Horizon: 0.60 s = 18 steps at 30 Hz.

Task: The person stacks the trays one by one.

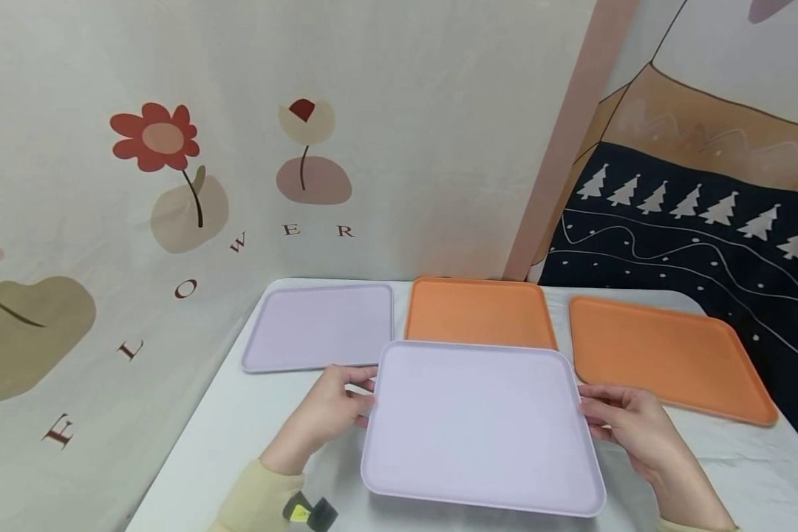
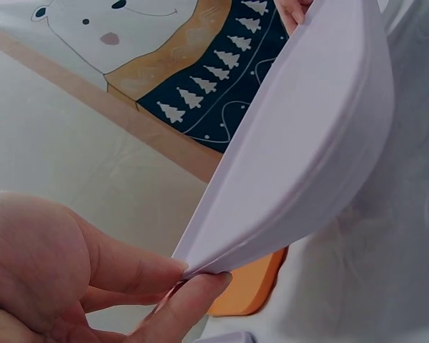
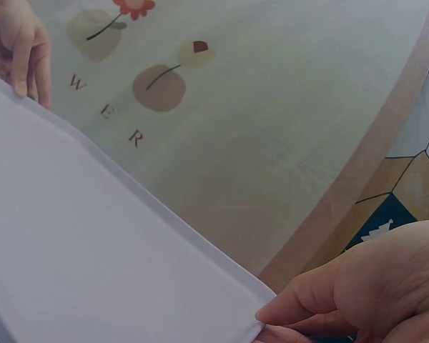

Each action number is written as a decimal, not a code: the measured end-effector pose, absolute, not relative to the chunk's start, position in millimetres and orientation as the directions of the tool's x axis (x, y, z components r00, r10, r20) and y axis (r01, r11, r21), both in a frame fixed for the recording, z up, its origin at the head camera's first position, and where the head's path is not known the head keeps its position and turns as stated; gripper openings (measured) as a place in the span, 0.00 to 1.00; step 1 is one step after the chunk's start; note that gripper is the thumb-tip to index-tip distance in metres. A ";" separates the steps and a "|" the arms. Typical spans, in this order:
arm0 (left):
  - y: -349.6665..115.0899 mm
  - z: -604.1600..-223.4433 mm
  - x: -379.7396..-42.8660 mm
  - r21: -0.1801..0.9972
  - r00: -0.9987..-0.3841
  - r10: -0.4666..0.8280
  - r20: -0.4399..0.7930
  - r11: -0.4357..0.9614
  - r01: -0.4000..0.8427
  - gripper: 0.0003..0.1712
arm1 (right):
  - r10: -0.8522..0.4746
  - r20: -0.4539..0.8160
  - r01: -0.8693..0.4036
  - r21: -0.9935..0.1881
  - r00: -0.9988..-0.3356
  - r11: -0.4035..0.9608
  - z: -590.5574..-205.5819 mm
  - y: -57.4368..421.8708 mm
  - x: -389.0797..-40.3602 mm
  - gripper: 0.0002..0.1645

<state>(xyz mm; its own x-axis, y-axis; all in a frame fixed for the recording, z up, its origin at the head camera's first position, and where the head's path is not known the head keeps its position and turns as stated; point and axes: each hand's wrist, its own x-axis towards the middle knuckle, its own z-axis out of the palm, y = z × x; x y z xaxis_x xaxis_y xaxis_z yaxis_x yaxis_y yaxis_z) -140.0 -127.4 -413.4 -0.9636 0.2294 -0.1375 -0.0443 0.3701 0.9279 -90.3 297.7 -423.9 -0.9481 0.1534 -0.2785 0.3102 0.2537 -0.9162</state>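
A pale lilac tray point(image 1: 482, 428) is held up above the front of the table, its inner face toward the head camera. My left hand point(image 1: 335, 406) pinches its left rim; in the left wrist view the thumb lies on one side of the rim and fingers point(image 2: 193, 300) on the other. On the opposite side my right hand point(image 1: 628, 421) pinches the right rim, and the right wrist view has the thumb and fingers point(image 3: 307, 300) at the tray's edge. Nothing lies in the tray.
Behind it on the white table point(image 1: 199, 443) lie a second lilac tray point(image 1: 322, 325) at left, an orange tray point(image 1: 479, 310) in the middle, partly covered by the held one, and another orange tray point(image 1: 665, 358) at right. A printed cloth point(image 1: 425, 133) hangs behind the table.
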 end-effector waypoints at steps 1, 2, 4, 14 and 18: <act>-127.1 -414.6 -140.0 0.928 -0.963 0.234 -0.136 0.370 -0.041 0.29 | 0.155 -0.280 0.312 -0.915 -0.947 0.256 -424.7 298.1 -90.2 0.26; -126.8 -415.6 -139.8 0.929 -0.961 0.241 -0.134 0.368 -0.037 0.29 | 0.156 -0.283 0.315 -0.913 -0.946 0.259 -425.6 298.6 -90.0 0.26; -125.9 -417.7 -139.3 0.930 -0.959 0.252 -0.130 0.365 -0.030 0.30 | 0.161 -0.292 0.326 -0.909 -0.943 0.262 -427.4 299.7 -89.9 0.25; -121.3 -425.9 -137.6 0.931 -0.958 0.256 -0.128 0.363 -0.028 0.30 | 0.170 -0.317 0.352 -0.902 -0.933 0.250 -438.1 303.6 -87.3 0.24; -121.4 -428.0 -137.4 0.927 -0.956 0.252 -0.148 0.373 -0.045 0.29 | 0.173 -0.331 0.365 -0.901 -0.928 0.232 -441.8 303.6 -87.0 0.24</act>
